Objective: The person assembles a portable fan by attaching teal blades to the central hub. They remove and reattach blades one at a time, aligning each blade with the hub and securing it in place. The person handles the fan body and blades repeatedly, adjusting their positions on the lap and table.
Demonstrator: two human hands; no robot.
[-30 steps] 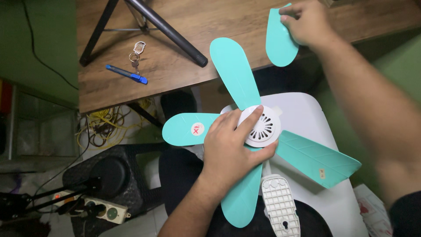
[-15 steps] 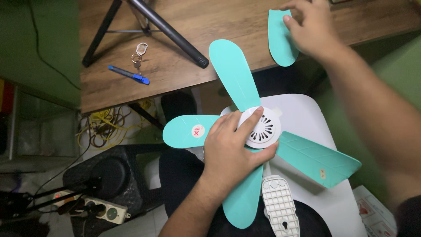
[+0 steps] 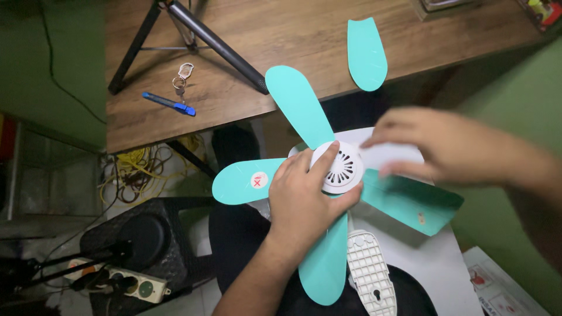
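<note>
So from the left: on the wooden worktop (image 3: pixel 246 52) there's a blue pen (image 3: pixel 169 103) and a keyring (image 3: pixel 182 76) near the tripod legs (image 3: pixel 216 44); a power strip (image 3: pixel 132 285) sits on the floor at 8 o'clock.

The left hand (image 3: pixel 304 199) is pressed flat over the fan hub (image 3: pixel 339 168), fingers spread and resting on it, not really closed around anything. Four teal blades are on the hub: at 11 o'clock (image 3: pixel 295 105), 9 o'clock (image 3: pixel 246 180), 6 o'clock (image 3: pixel 323 263) and 4 o'clock (image 3: pixel 410 202).

The loose blade (image 3: pixel 367 52) lies alone on the worktop at 1 o'clock, so I'd say one slot is left to fill.

The right hand (image 3: pixel 451 149) is blurred beside the hub at 3 o'clock, fingers loosely open, holding nothing I can see.

No containers in sight, only a white grille piece (image 3: pixel 370 272) lying below.
</note>
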